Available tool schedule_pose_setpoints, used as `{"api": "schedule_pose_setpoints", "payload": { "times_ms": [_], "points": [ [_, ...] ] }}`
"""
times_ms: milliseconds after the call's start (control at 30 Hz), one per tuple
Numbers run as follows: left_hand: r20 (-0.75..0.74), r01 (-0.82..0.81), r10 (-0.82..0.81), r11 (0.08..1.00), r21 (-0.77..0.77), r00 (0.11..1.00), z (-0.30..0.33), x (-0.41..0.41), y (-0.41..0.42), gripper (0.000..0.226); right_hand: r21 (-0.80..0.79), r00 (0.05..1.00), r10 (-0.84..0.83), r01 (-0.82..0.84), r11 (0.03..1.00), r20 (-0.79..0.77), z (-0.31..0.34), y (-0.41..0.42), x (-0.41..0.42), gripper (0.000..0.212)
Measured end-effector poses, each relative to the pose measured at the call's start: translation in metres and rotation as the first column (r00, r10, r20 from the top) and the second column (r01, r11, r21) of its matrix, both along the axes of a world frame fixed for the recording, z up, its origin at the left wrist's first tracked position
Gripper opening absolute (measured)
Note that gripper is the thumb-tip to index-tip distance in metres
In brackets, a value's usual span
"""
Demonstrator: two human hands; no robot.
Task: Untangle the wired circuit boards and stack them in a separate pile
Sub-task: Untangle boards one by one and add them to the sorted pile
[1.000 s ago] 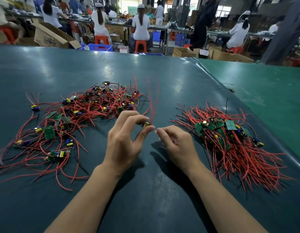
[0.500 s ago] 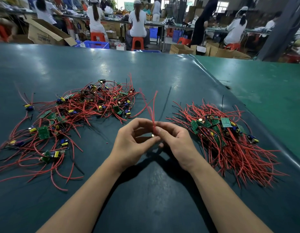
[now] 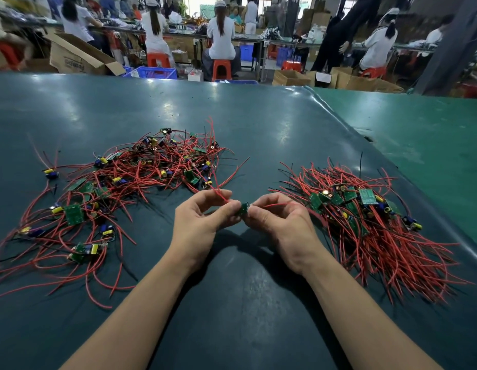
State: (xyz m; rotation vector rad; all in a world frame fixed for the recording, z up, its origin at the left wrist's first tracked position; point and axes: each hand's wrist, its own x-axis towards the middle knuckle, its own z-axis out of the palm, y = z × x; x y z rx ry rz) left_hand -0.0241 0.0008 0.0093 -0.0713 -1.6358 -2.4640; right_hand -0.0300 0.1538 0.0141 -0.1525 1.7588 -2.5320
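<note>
A tangled heap of small green circuit boards with red wires (image 3: 130,182) spreads over the left of the dark green table (image 3: 232,303). A tidier pile of boards with their red wires lying the same way (image 3: 365,222) lies on the right. Between them, above the table, one small green circuit board (image 3: 244,208) is pinched from both sides. My left hand (image 3: 202,220) grips its left edge and a red wire that rises from it. My right hand (image 3: 280,220) grips its right edge, with a red wire running across the fingers.
The dark mat ends at a raised seam (image 3: 365,145) on the right, with a lighter green surface (image 3: 432,145) beyond. Behind the table, several people sit on red stools (image 3: 222,68) at benches, with cardboard boxes (image 3: 77,56) and blue crates (image 3: 157,73) on the floor.
A second ago my hands were slightly apart with the left pinching the board. They then met over the wires, and now both pinch the board, its red wire swung left.
</note>
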Motion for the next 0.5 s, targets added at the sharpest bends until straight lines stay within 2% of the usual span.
{"api": "schedule_pose_setpoints", "payload": {
  "times_ms": [133,233,367,500],
  "points": [
    [-0.008,0.062,-0.063,0.998,-0.032,0.998,-0.0021,-0.0007,-0.0007,0.037,-0.105,0.996,-0.082,0.086,0.991,0.039,-0.0004,-0.0042,-0.0038,0.005],
    [0.013,0.138,-0.137,0.983,-0.123,0.990,-0.0028,0.0016,-0.0003,0.038,-0.059,0.993,-0.113,0.115,0.992,0.034,0.0019,-0.0051,-0.0015,0.002],
    [0.027,0.114,-0.113,0.993,-0.042,0.993,-0.0009,0.0019,-0.0011,0.035,-0.028,0.995,-0.098,0.098,0.995,0.010,0.0042,-0.0065,0.0043,0.004],
    [0.031,0.078,-0.077,0.997,-0.023,0.997,-0.0012,0.0012,-0.0005,0.035,-0.025,0.994,-0.112,0.112,0.993,0.002,0.0061,-0.0084,0.0058,0.011]
  ]
}}
